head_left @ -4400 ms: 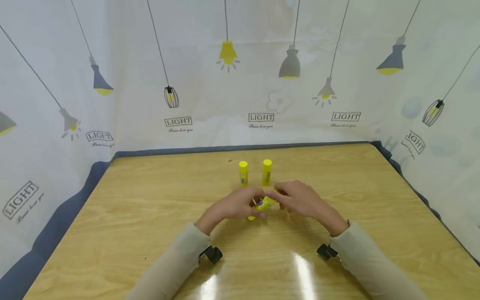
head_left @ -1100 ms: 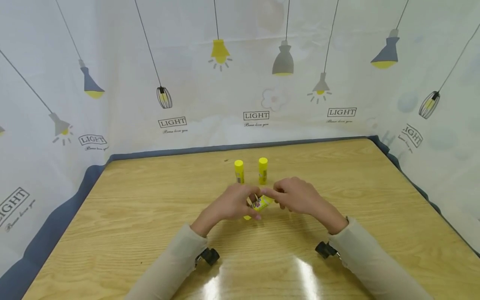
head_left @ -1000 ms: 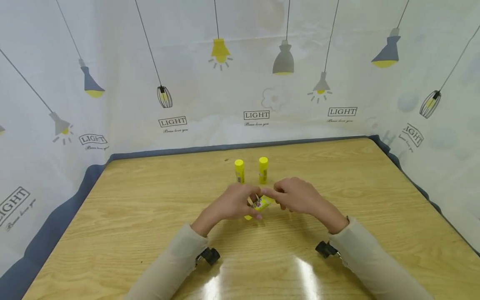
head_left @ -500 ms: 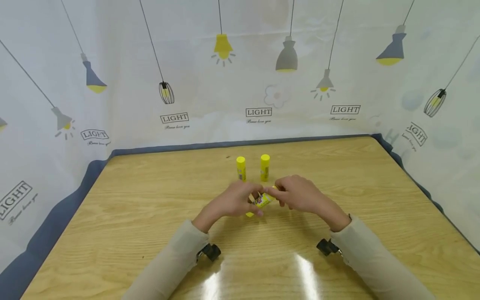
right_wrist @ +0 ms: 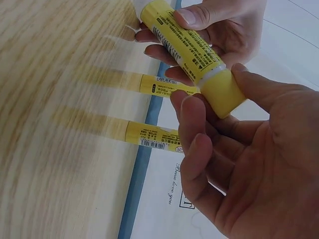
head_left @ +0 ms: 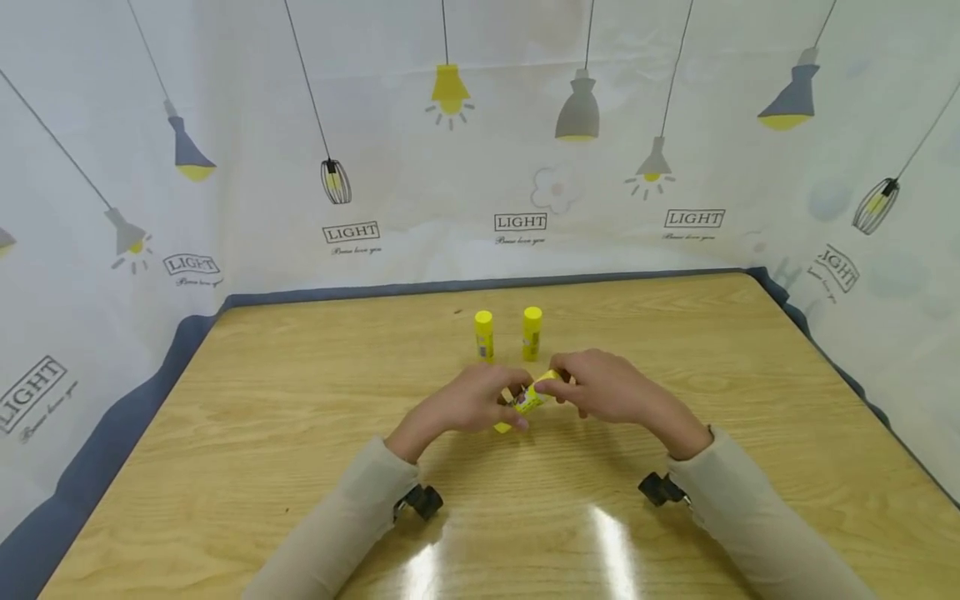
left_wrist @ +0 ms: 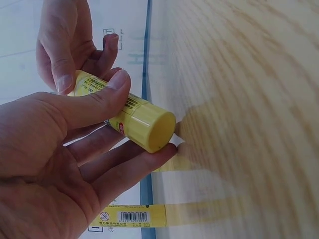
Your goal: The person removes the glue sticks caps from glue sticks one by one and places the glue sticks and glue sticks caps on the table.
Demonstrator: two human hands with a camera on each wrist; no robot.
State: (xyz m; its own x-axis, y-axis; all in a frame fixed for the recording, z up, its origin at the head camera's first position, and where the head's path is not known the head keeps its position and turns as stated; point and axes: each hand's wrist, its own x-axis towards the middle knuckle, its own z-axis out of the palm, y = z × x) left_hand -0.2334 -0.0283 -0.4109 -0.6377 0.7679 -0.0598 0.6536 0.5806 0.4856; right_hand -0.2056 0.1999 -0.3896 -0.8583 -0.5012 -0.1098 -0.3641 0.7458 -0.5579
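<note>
A yellow glue stick (head_left: 529,400) is held tilted just above the table between both hands. My left hand (head_left: 468,402) grips its barrel, the thumb (left_wrist: 107,97) lying along the printed label. My right hand (head_left: 609,388) pinches the upper end, where the yellow cap (right_wrist: 224,92) sits between thumb and fingers. A white ring shows between cap and barrel in the right wrist view. Behind the hands, two more yellow glue sticks stand upright and capped: one on the left (head_left: 484,333), one on the right (head_left: 532,332). Neither is touched.
The wooden table (head_left: 300,400) extends around the hands, with light reflections near its front. A pale cloth backdrop (head_left: 420,183) printed with lamps and blue-edged borders encloses the back and sides. Black camera mounts (head_left: 424,502) are strapped at both wrists.
My right hand's fingers have shifted on the cap end, leaving more of that end visible. My left hand keeps its grip. The standing glue sticks have stayed put; the head view shifted slightly.
</note>
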